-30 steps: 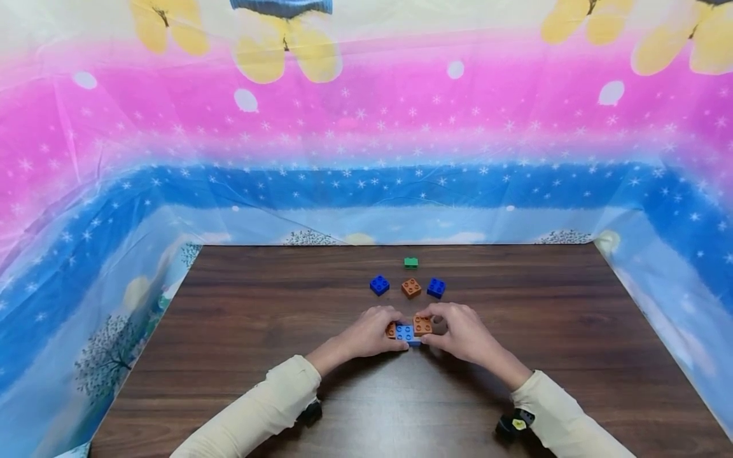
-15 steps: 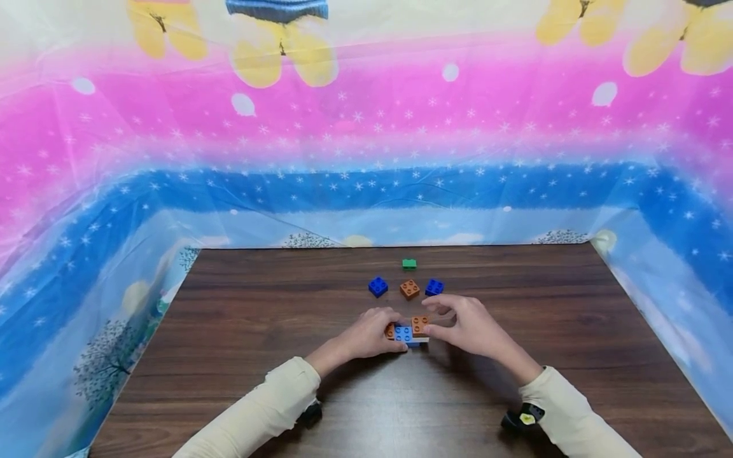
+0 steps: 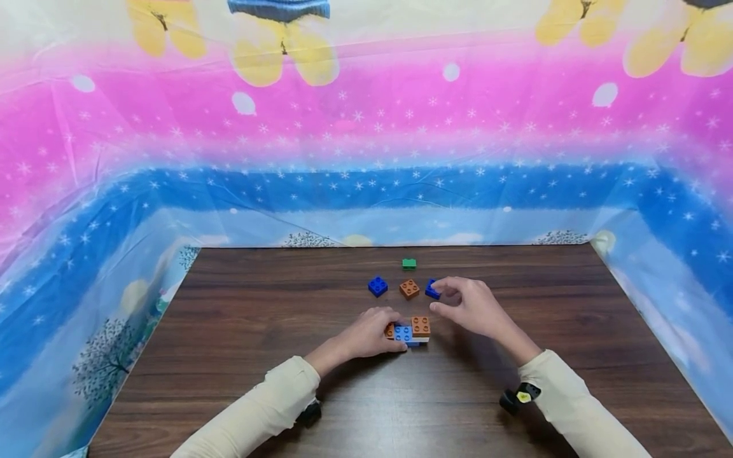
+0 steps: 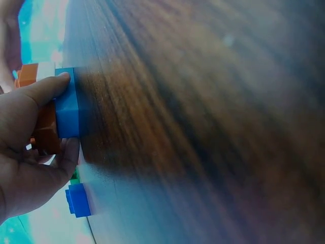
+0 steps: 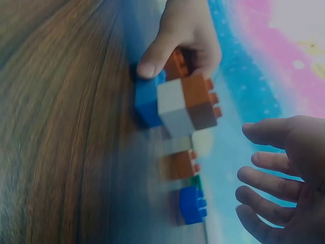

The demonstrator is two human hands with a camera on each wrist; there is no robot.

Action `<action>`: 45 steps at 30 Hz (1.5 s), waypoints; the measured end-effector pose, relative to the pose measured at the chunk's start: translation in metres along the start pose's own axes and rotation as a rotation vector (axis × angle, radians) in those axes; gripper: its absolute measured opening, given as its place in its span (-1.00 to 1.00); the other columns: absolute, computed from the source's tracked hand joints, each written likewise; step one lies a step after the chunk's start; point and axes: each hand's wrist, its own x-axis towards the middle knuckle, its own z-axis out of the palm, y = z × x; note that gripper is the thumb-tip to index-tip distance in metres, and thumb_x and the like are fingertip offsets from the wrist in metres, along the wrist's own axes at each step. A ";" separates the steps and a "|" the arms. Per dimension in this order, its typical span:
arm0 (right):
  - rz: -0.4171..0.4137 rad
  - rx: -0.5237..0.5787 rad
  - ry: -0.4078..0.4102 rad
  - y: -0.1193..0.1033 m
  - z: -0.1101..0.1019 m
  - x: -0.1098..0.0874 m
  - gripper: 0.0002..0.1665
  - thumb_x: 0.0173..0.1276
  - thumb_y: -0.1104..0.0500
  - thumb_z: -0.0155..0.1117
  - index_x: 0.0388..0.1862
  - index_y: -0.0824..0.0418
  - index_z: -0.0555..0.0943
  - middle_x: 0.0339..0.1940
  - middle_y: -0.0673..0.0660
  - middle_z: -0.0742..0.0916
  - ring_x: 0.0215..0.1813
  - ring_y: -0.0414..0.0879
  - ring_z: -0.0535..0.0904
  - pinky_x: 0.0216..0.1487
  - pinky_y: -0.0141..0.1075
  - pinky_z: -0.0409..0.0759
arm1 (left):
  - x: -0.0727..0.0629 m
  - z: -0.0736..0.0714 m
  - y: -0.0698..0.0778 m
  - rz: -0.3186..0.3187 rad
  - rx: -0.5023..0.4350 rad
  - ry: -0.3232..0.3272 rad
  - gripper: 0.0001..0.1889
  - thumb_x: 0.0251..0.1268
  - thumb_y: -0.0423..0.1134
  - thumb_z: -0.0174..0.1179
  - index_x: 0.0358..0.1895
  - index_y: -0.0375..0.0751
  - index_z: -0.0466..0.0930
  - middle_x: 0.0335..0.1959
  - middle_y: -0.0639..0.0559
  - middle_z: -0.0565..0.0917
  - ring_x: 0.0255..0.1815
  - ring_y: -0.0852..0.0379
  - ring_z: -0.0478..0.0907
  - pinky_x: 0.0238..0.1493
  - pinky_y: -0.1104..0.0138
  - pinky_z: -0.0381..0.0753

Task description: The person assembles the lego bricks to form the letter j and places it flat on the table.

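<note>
My left hand [image 3: 366, 334] pinches a small build of toy building bricks between thumb and fingers. Its base is a light blue brick [image 4: 66, 104], low on the wooden table. An orange brick [image 4: 45, 129] sits on its left end, partly covered by that hand. On the right end, a white brick [image 5: 173, 104] carries another orange brick [image 3: 420, 326]. My right hand [image 3: 472, 308] holds nothing; in the right wrist view its fingers are spread and apart from the build. From the head, its fingertips overlap a dark blue brick [image 3: 432, 290].
Behind the build, a loose orange brick [image 3: 409, 289] lies between the two dark blue bricks, the left dark blue brick [image 3: 378, 286] being fully visible. Farther back stands a green brick [image 3: 409, 263]. A printed cloth [image 3: 366, 184] hangs around the table [image 3: 258, 286].
My right hand has let go of the upper orange brick and moved back and right, to the right-hand dark blue brick. The left hand has kept its hold on the build.
</note>
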 end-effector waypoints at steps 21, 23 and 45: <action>0.134 -0.093 0.081 0.047 0.021 0.026 -0.41 0.30 -0.07 0.51 0.23 0.16 0.65 0.10 0.22 0.76 0.07 0.13 0.68 0.05 0.09 0.59 | -0.002 -0.001 0.001 -0.013 0.001 -0.014 -0.52 0.28 -0.02 0.44 0.20 -0.14 0.68 -0.05 0.08 0.69 -0.21 0.29 0.48 -0.17 0.39 0.46; 0.143 -0.086 0.073 0.048 0.023 0.028 -0.40 0.30 -0.07 0.52 0.24 0.16 0.65 0.10 0.22 0.76 0.08 0.13 0.68 0.06 0.09 0.58 | -0.002 -0.001 0.001 -0.017 0.000 -0.016 -0.52 0.28 -0.02 0.44 0.20 -0.14 0.68 -0.05 0.08 0.69 -0.20 0.28 0.48 -0.16 0.39 0.46; 0.172 -0.144 0.041 0.054 0.034 0.040 -0.37 0.28 -0.08 0.53 0.25 0.19 0.67 0.10 0.24 0.75 0.11 0.13 0.66 0.12 0.08 0.57 | -0.001 -0.002 0.001 -0.010 -0.002 -0.015 -0.52 0.28 -0.03 0.45 0.21 -0.13 0.68 0.00 0.05 0.70 -0.14 0.25 0.51 -0.11 0.37 0.47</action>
